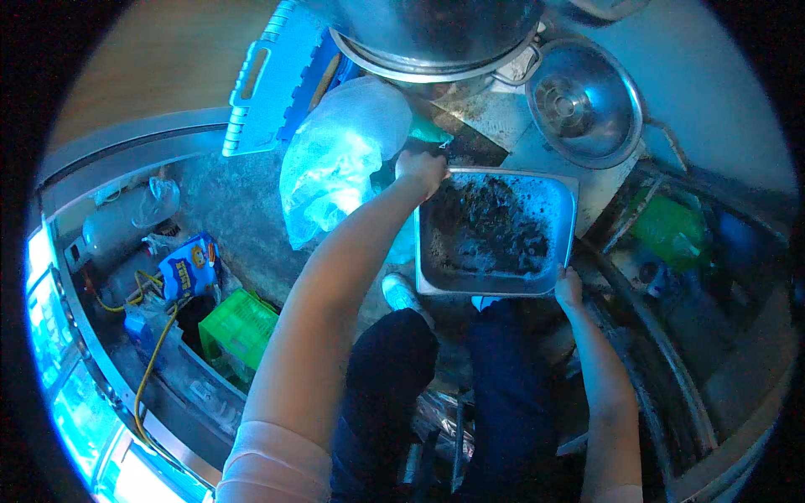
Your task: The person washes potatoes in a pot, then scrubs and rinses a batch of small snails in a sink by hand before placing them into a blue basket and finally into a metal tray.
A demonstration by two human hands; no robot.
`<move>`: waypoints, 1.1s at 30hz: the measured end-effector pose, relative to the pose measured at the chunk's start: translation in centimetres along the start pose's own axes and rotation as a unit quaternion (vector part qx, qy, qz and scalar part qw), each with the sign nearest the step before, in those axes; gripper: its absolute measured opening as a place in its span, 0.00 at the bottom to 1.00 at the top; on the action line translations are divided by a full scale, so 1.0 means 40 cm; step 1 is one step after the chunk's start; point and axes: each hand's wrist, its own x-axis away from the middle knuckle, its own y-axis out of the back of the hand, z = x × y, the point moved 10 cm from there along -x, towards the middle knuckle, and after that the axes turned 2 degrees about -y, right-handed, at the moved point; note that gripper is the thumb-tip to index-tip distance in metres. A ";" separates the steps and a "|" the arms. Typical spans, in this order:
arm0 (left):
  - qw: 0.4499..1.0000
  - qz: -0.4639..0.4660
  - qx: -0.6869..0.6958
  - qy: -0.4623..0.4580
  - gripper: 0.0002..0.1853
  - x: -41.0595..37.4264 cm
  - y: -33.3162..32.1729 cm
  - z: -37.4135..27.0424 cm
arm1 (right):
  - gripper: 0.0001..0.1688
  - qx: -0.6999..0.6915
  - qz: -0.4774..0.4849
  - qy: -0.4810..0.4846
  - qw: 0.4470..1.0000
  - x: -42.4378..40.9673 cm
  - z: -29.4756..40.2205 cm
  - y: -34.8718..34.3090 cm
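Observation:
A rectangular metal pan with dark, crumbly residue over its bottom is held above my feet. My left hand grips its upper left corner, fingers closed on the rim. At the lower right corner, my right hand holds the rim, thumb side up; its fingers are partly hidden. Left of the pan, close to my left forearm, lies a translucent white plastic bag. A small green bag shows just past my left hand.
A large metal pot stands ahead, with a round metal lid to its right. A blue plastic crate is beside the bag. Leftward are a green basket, a gas cylinder and a yellow hose. Metal bars run at right.

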 end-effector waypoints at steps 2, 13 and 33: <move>1.000 -0.007 -0.015 -0.009 0.17 -0.069 -0.032 0.019 | 0.26 -0.006 -0.023 0.012 1.000 -0.029 -0.002 -0.045; 0.992 -0.114 -0.051 -0.011 0.24 -0.154 0.032 0.113 | 0.25 -0.064 -0.027 -0.034 0.997 -0.114 0.059 -0.153; 0.894 -0.090 0.275 0.342 0.21 1.084 -0.385 1.096 | 0.27 -0.304 0.159 -0.227 0.912 0.014 0.325 -0.472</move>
